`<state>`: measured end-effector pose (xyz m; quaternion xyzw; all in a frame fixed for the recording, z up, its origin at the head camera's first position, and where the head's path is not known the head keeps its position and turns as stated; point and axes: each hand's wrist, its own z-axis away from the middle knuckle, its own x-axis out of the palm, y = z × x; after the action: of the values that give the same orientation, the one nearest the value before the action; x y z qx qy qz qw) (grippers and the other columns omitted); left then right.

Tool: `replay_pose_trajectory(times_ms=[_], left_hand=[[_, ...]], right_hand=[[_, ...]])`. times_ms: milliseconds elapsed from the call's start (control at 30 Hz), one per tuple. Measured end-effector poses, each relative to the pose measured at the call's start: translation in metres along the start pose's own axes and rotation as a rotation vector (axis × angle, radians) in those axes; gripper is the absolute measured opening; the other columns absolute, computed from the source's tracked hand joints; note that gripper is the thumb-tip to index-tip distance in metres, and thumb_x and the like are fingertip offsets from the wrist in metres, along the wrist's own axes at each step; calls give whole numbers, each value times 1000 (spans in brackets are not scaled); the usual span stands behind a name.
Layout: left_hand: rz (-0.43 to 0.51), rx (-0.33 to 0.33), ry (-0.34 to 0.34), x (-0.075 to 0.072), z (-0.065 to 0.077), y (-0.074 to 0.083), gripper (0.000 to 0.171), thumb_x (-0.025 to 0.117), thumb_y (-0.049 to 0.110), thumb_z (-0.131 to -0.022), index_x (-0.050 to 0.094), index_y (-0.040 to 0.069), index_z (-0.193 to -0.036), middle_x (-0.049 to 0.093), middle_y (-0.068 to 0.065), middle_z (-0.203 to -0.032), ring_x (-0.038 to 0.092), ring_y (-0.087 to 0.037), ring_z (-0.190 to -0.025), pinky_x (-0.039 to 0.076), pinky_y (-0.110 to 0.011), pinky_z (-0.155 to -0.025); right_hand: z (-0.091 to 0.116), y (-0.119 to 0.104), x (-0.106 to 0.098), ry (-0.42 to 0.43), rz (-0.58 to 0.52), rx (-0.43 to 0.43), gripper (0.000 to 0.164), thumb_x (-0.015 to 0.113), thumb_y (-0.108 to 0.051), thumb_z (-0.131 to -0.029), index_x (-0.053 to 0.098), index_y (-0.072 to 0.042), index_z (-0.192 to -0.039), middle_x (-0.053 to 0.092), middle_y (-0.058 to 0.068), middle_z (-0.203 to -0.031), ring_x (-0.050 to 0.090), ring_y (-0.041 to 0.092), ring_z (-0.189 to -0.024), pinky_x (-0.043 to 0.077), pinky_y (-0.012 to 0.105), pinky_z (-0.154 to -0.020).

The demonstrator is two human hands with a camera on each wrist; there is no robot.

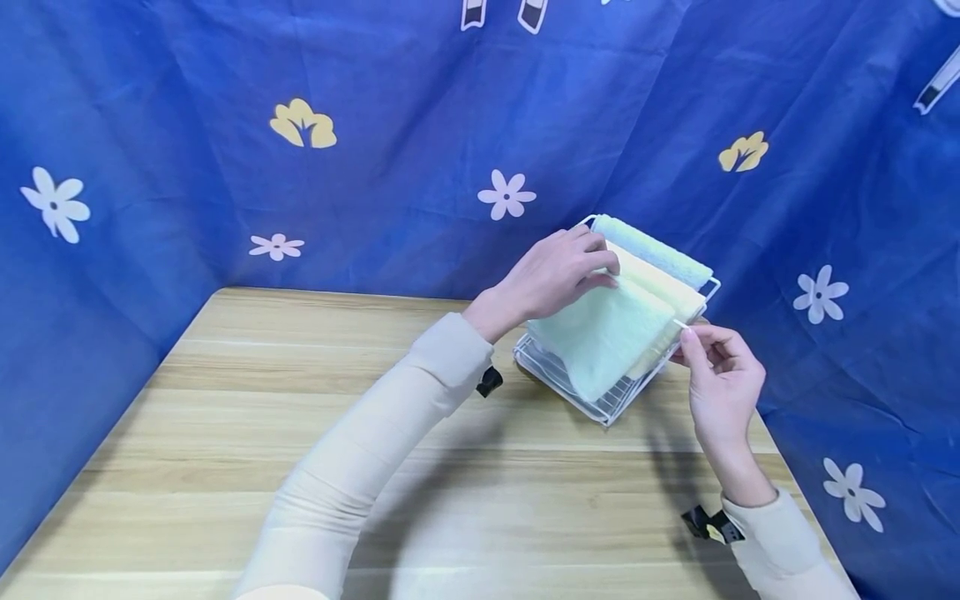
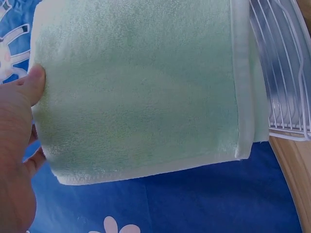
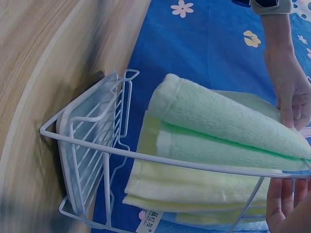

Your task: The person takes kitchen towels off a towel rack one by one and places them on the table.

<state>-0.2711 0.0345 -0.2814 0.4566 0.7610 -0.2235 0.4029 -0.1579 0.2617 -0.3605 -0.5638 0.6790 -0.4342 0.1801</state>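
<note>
A folded pale green towel [image 1: 611, 333] hangs at the front of a white wire rack [image 3: 87, 142]. My left hand [image 1: 558, 271] pinches its upper edge, thumb on the near face and fingers behind, as the left wrist view shows. Behind it hang a pale yellow towel [image 3: 155, 177] and a light blue towel [image 1: 652, 250]. With thumb and fingers, my right hand [image 1: 723, 379] grips the rack's wire at the right side. The green towel's layers fan apart toward its lower end in the right wrist view.
The rack's base holds a shallow tray [image 3: 68, 160] and stands near the back right of the wooden table [image 1: 315, 417]. A blue patterned curtain [image 1: 405, 167] closes off the back and both sides. A white label [image 3: 149, 221] shows by the yellow towel.
</note>
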Motion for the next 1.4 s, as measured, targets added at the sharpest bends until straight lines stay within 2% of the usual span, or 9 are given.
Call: replay_pose_trajectory(times_ms=[367, 600, 933, 1167, 1400], left_hand=[[11, -11, 31, -8, 1, -5, 17, 66, 31, -104, 77, 19, -107, 71, -1, -104, 62, -21, -96, 52, -29, -83], [36, -36, 68, -17, 0, -10, 17, 66, 30, -104, 76, 17, -108, 71, -2, -105, 61, -21, -95, 53, -30, -82], [97, -82, 79, -30, 0, -16, 18, 64, 29, -106, 74, 14, -109, 68, -6, -101, 59, -23, -97, 51, -32, -83], [91, -74, 145, -39, 2, -21, 17, 67, 26, -104, 73, 11, -107, 70, -8, -101, 61, -27, -94, 51, -36, -82], [124, -91, 198, -50, 8, -27, 17, 68, 25, -103, 75, 10, -106, 72, -8, -103, 63, -28, -97, 47, -41, -92]], right_hand=[[0, 1, 2, 3, -11, 1, 5, 73, 6, -95, 73, 8, -99, 75, 7, -89, 74, 13, -71, 63, 22, -69], [0, 1, 3, 5, -20, 5, 10, 76, 1, -94, 72, 9, -98, 73, 7, -88, 75, 15, -71, 63, 23, -69], [0, 1, 2, 9, 43, 12, 6, 74, -1, -96, 73, 5, -98, 73, 3, -88, 74, 12, -71, 63, 22, -70], [-1, -2, 2, 15, 26, 24, 9, 75, 0, -95, 72, 8, -98, 72, 5, -86, 74, 12, -70, 63, 21, -70], [0, -2, 2, 14, 11, 22, 3, 72, 5, -95, 72, 7, -98, 72, 4, -83, 73, 12, -69, 63, 21, -69]])
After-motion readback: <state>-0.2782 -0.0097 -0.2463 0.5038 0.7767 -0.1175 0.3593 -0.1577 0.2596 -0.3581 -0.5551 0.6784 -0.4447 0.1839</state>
